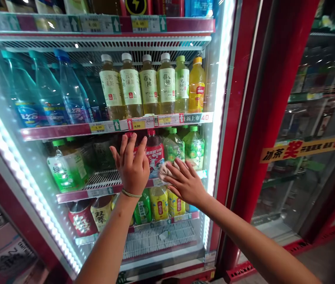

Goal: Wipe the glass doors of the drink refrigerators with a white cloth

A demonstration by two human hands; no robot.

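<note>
My left hand (133,167) is raised in front of the lit drinks fridge with its fingers spread, holding nothing; its palm seems to rest on the glass door. To its right, my right hand (187,182) presses a crumpled whitish wipe (169,170) flat under its fingers, seemingly against the same glass. Whether the wipe is paper or cloth I cannot tell. Behind the hands, a red-labelled bottle (155,152) and green-capped bottles (195,148) stand on the middle shelf, partly hidden by my fingers.
Tea bottles (132,85) and large blue-tinted bottles (47,88) line the shelf above. Yellow drink packs (158,203) stand lower down. The red door frame (232,118) borders the right side, with another glass case and a yellow printed strip (309,148) beyond.
</note>
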